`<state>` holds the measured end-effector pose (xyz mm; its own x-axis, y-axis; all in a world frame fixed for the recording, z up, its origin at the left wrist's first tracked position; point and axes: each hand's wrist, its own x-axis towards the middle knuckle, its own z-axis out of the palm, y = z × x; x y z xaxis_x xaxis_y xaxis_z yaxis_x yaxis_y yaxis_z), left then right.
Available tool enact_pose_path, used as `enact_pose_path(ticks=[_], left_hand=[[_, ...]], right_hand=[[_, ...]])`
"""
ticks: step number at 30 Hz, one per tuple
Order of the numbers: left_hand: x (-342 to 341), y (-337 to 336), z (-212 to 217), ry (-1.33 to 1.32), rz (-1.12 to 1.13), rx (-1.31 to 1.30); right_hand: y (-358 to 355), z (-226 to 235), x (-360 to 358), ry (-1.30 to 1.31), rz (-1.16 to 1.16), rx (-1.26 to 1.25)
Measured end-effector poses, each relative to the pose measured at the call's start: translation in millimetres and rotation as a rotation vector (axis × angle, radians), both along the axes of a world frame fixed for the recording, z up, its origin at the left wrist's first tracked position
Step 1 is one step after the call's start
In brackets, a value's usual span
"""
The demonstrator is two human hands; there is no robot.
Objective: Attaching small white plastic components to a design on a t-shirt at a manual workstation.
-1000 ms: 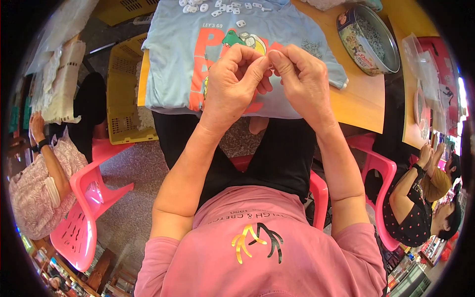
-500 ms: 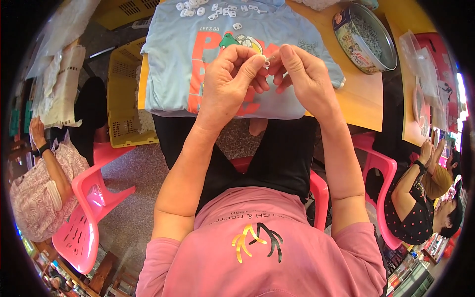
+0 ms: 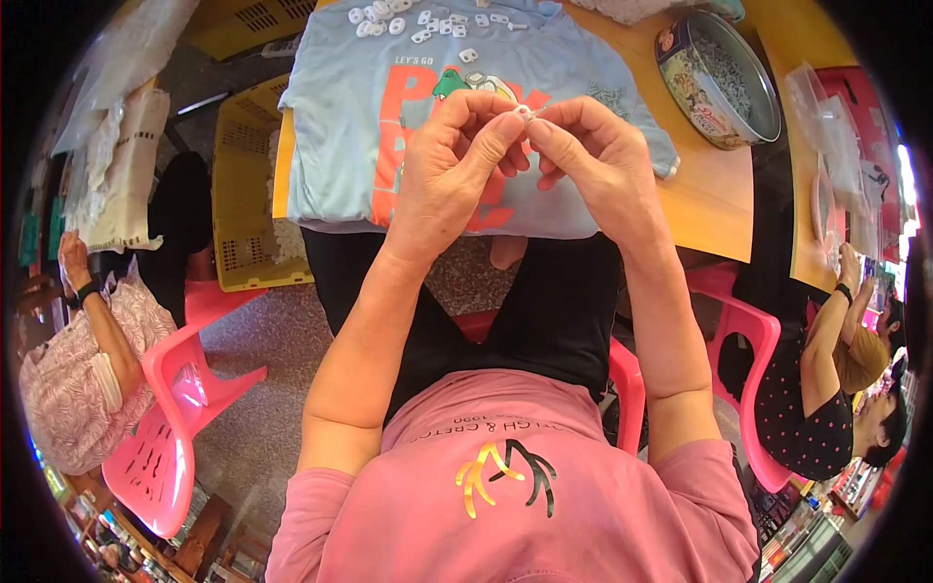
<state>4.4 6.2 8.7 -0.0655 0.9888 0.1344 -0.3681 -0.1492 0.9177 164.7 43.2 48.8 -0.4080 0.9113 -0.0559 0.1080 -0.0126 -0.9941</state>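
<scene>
Near: both of the person's hands are raised over the table, fingertips meeting. The left hand (image 3: 449, 160) has thumb and forefinger closed on a small white piece (image 3: 523, 111). The right hand (image 3: 604, 160) has its thumb and forefinger at the right side of the same piece; whether they are clamped on it, or on something thin beside it, cannot be told at this size.

Assessment of handling: the left pinch should stay firm and steady as the holding side, while the right fingertips make small, light adjustments. The piece should be turned so its opening faces the working fingers and is not covered by a thumb. Keeping both hands low over the soft cloth would limit loss if it slips; force applied off-line could tilt it.

Middle: a printed blue cloth (image 3: 326, 160) lies beneath the hands, with loose white pieces (image 3: 428, 29) scattered at its far end and one (image 3: 468, 55) set apart, nearer the hands.

Beyond, to the right: a round tin (image 3: 700, 107) of small grey parts (image 3: 727, 76) stands on the yellow table (image 3: 714, 214), just beside the cloth.

Farther left: a yellow crate (image 3: 238, 260) stands beside the table.
</scene>
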Motion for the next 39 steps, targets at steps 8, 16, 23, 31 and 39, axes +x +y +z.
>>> enact_pose_path(ticks=[8,16,23,31,39], left_hand=[[4,1,-3,0.080,0.049,0.065],[5,-1,-3,0.058,0.109,0.064],[1,-2,-2,0.110,0.060,0.065],[0,-3,-1,0.143,0.026,0.046],[-1,-3,-2,0.191,0.017,0.058]], right_hand=[[-3,0,-12,0.089,-0.007,-0.008],[-3,-2,-9,-0.128,-0.014,0.159],[14,4,4,-0.312,0.072,0.515],[22,3,3,-0.307,0.185,0.748],[21,-4,-1,-0.318,0.228,0.631]])
